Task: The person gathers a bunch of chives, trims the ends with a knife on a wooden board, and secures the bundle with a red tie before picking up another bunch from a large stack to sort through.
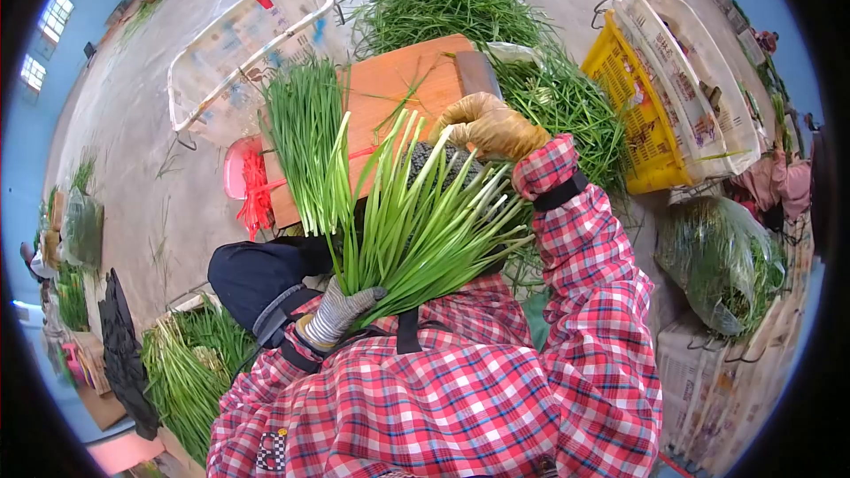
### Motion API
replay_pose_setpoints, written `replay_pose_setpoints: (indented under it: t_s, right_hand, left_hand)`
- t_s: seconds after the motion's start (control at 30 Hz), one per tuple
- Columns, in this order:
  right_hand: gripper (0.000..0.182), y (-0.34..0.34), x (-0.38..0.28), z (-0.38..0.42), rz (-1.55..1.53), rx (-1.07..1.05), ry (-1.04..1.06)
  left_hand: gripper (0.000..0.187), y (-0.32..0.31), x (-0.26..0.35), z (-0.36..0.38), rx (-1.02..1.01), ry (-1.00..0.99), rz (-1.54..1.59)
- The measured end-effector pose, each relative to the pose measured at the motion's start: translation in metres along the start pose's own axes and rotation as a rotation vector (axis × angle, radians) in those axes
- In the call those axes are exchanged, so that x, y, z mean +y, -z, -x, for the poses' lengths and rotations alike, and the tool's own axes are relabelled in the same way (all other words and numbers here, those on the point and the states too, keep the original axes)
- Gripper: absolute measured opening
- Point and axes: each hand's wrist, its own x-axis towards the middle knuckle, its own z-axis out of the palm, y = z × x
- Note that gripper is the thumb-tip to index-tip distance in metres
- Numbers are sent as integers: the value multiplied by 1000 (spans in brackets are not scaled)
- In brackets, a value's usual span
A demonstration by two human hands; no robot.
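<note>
My left hand (341, 312), in a grey striped glove, is closed around the lower end of a fanned-out bunch of green stalks (425, 221) held over my lap. At the pale upper ends of that bunch is my right hand (490, 127), in a tan glove, its fingers curled; what they pinch, if anything, is hidden. Behind the bunch lies an orange-brown board (381, 80), with a neat bundle of green stalks (305, 124) along its left side. Red ties (255, 195) hang at the board's left edge beside a pink container (237, 168).
Loose green piles (452, 4) lie beyond and right of the board. A white crate (208, 80) stands back left; yellow (624, 111) and white crates (686, 80) stand right. A filled plastic bag (722, 261) sits lower right, more stalks (190, 372) lower left.
</note>
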Motion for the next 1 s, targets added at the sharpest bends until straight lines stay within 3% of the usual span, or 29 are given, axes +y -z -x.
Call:
replay_pose_setpoints:
  t_s: [0.1, 0.17, 0.23, 0.27, 0.4, 0.43, 0.5, 0.53, 0.6, 0.63, 0.7, 0.9, 1.0]
  right_hand:
    - [26, 1, -15, 9, 114, 27, 27]
    - [18, 6, -17, 17, -38, 65, 41]
    - [13, 25, -17, 22, -13, 274, 285]
    - [9, 41, -22, 29, 49, 379, 280]
    - [25, 132, 2, 56, 709, 1344, 147]
    - [25, 135, 6, 57, 711, 1345, 146]
    - [26, 141, 9, 59, 1355, 1742, 378]
    - [30, 125, 0, 58, 1357, 1400, 306]
    - [38, 61, -12, 49, 326, 576, 178]
    - [43, 36, 8, 34, 180, 398, 7]
    - [39, -2, -4, 30, 255, 90, -27]
    - [23, -17, 5, 22, -145, 42, -10]
    - [22, -18, 20, 15, -83, 103, 8]
  left_hand:
    - [38, -1, -1, 0, 13, 16, 40]
    - [37, -1, 0, -2, 11, 25, 65]
    - [36, 3, 0, -1, 6, 91, 51]
    - [36, 2, -2, -2, 2, 88, 49]
    - [36, 4, -9, -3, 6, 46, 135]
    - [36, 5, -9, -3, -5, 49, 129]
    - [37, 3, -7, -3, -11, 5, 86]
    - [38, 2, -6, -4, -13, -35, 45]
    - [39, 3, -8, -6, -19, -11, 66]
    - [40, 4, -9, -6, -21, 12, 87]
    - [40, 0, -2, -3, -21, -4, 39]
    - [38, -3, 1, 1, 6, -28, -59]
    - [36, -5, 5, 0, -13, -31, -119]
